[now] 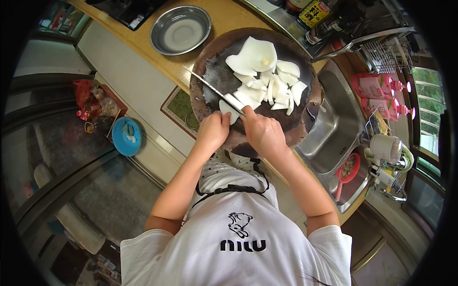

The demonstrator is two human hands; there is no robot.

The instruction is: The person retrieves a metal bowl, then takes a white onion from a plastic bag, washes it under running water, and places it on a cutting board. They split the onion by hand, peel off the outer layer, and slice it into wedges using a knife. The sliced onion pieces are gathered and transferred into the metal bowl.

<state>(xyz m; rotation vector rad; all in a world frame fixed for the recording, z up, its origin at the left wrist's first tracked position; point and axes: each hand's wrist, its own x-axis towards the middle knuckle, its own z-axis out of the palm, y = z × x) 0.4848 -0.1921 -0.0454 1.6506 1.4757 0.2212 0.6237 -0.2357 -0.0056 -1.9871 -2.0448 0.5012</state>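
Note:
A round wooden chopping board (205,53), dark and wet in the middle, lies before me. In my right hand (263,130) is a kitchen knife (209,85), seen nearly edge-on, its tip pointing to the far left. Under the blade near the handle lies a flat white food piece (229,111), pinched by the fingers of my left hand (214,130). Beyond the knife are several cut white pieces (277,87) in a loose heap. A larger uncut white slab (254,55) with a small yellowish spot rests at the board's far side. What food it is, I cannot tell.
A steel bowl (180,30) stands left of the board on the yellow counter (139,41). On the right is a steel sink (331,118) with a red strainer (349,168). Sauce bottles (316,14) and pink pump bottles (375,85) stand behind. A blue basin (127,136) sits low at left.

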